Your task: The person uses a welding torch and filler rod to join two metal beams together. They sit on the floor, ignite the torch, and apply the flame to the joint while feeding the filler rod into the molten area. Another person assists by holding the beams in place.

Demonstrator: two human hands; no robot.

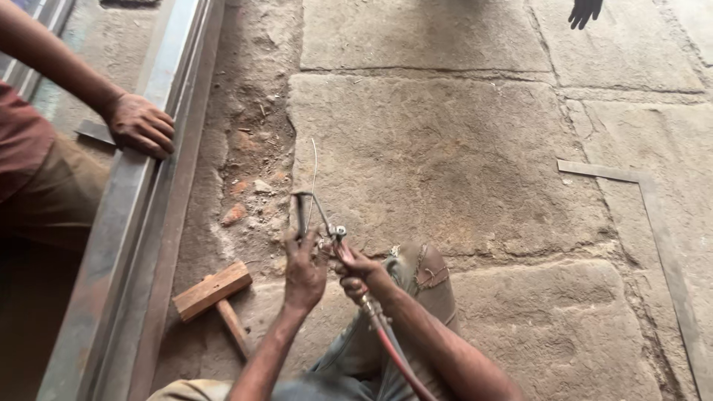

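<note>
My left hand and my right hand both hold a metal gas torch over a stone floor. The left hand grips the bent nozzle pipe near its tip, beside a thin wire that points away from me. The right hand closes on the torch's valve body, and a red hose runs from it back along my forearm. My bent knee in worn trousers lies just behind the hands.
Long steel angle bars run along the left, with another person's hand resting on them. A wooden mallet lies beside the bars. A flat steel square lies on the stone slabs at right.
</note>
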